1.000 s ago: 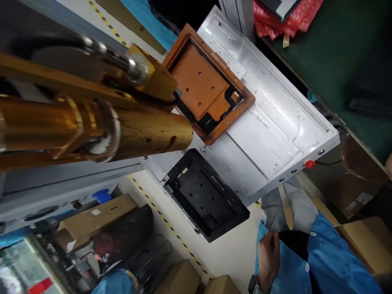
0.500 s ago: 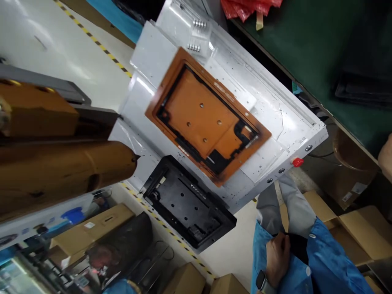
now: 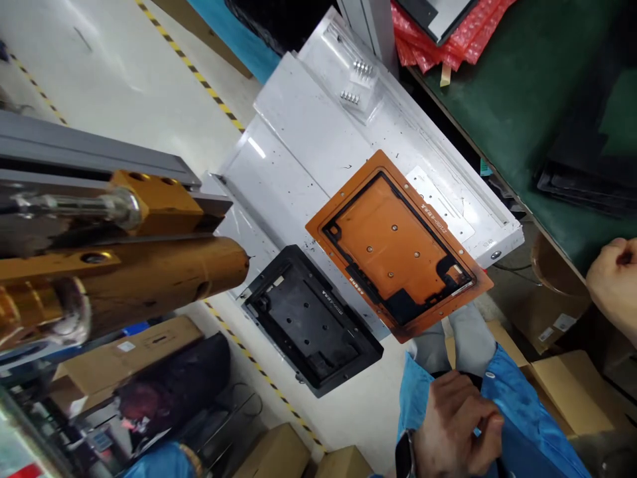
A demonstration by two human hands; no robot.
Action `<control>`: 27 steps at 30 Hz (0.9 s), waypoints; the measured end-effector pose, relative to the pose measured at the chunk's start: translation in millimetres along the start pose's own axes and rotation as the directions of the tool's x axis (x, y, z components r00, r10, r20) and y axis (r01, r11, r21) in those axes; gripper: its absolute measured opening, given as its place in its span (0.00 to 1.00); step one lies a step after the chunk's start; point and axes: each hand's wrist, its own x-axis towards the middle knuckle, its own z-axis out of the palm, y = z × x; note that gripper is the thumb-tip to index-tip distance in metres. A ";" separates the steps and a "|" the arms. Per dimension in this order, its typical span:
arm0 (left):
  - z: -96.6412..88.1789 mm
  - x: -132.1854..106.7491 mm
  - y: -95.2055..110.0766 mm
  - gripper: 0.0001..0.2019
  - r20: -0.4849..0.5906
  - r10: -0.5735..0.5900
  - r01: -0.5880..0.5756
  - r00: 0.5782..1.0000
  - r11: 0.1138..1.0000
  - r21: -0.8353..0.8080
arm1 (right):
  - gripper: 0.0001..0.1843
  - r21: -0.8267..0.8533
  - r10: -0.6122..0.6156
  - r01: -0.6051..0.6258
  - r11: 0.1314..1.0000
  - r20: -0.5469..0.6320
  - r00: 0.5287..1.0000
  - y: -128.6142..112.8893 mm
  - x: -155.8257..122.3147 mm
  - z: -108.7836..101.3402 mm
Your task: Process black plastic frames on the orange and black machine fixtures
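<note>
An orange fixture plate (image 3: 398, 245) with a dark recessed outline lies on the white machine bed (image 3: 298, 139), overhanging its near edge. A black plate (image 3: 311, 322) of the same shape sits just left of it at the bed's lower corner. My left hand (image 3: 455, 421), with a watch on its wrist, is curled closed against my blue coat (image 3: 522, 411), and a bit of blue cloth shows between the fingers. My right hand (image 3: 612, 279) is a loose fist at the right edge, with nothing visible in it. Neither hand touches the plates.
A brass-coloured cylinder head (image 3: 124, 279) juts in from the left above the bed. A green table (image 3: 517, 86) at the right carries red bubble wrap (image 3: 448, 33) and a black tray (image 3: 587, 179). Cardboard boxes (image 3: 567, 392) and another person (image 3: 164, 398) are on the floor side.
The orange plate has slid along the bed from beside the brass head to the near edge. My left hand has curled on the coat. My right hand has come into view.
</note>
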 end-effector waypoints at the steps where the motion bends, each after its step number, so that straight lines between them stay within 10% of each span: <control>1: -10.8 17.8 2.5 0.04 -0.104 0.063 -0.071 0.993 0.995 -0.067 | 0.15 0.000 0.000 0.000 1.000 0.014 1.000 2.7 2.4 2.5; 4: -47.5 80.5 5.0 0.05 -0.257 0.176 -0.181 0.950 0.983 0.004 | 0.18 0.015 0.036 -0.037 0.999 0.033 0.999 8.0 4.1 8.6; 10: -80.3 177.8 -5.7 0.19 -0.127 0.171 -0.090 0.977 0.871 0.483 | 0.18 0.137 0.020 -0.016 0.990 -0.028 0.999 4.6 -1.6 2.2; 22: -65.9 235.9 -29.2 0.13 0.057 0.081 -0.097 0.995 0.691 0.717 | 0.19 0.397 -0.074 0.091 0.913 -0.059 0.996 10.0 5.0 -3.2; 27: -78.9 251.6 -24.9 0.13 0.054 0.137 -0.134 0.989 0.677 0.724 | 0.22 0.667 -0.199 0.144 0.731 0.007 0.980 15.4 -2.6 -42.6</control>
